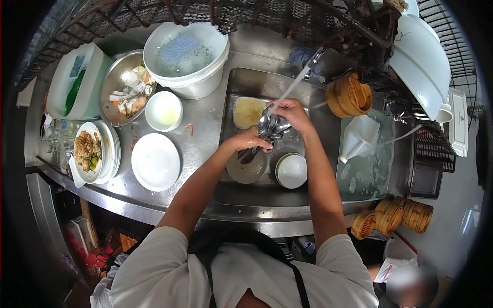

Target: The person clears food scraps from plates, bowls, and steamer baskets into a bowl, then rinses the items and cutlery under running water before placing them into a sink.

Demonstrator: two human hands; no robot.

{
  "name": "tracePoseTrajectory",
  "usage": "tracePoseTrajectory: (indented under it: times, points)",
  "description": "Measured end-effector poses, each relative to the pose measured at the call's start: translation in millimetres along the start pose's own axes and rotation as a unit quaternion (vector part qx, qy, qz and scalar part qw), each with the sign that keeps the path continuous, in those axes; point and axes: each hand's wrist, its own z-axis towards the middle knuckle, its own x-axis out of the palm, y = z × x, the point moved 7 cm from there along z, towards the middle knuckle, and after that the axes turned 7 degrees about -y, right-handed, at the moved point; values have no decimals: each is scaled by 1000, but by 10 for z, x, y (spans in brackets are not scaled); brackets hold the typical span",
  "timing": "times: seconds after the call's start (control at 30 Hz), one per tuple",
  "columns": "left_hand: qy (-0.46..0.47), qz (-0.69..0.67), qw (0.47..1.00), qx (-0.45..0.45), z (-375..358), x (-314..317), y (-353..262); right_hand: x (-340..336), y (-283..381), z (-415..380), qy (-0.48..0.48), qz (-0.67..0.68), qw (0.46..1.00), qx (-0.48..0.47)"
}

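A bunch of metal spoons (272, 126) is gathered between my two hands over the sink (224, 169). My left hand (245, 140) is closed round the lower left part of the bunch. At its upper right, my right hand (291, 113) grips the spoons. A stream of water from the faucet (316, 57) falls on them. Beneath and around my hands in the basin are a squarish container (247, 112) with yellowish liquid, a round bowl (246, 172) and a white bowl (292, 172). Some of the spoons are hidden behind my fingers.
Left on the counter are a white bucket (200, 84) of suds, a metal bowl (110, 105) of scraps, a white plate (155, 169) and stacked dishes (110, 161). Bamboo steamers (349, 95) stand right. A white jug (360, 136) lies in the water-filled basin. A person (393, 256) is at lower right.
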Motion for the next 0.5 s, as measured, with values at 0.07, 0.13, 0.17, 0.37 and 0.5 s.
tracePoseTrajectory:
  times: [0.07, 0.13, 0.17, 0.37, 0.5]
  points:
    - [-6, -52, 999, -4, -29, 22, -79, -59, -58, 83, -29, -71, 996, 35]
    - [-11, -122, 992, -43, -38, 46, -91, -114, -177, 196, -96, 27, 993, 68]
    - [-15, -120, 991, -49, -31, 39, -66, -113, -168, 196, -129, 76, 985, 86]
    - [-91, -223, 969, -55, -135, -111, -101, 118, 132, 154, -14, 67, 997, -31]
    - [-73, -260, 963, -20, -64, -18, -203, -38, -241, 285, -140, 131, 981, 42]
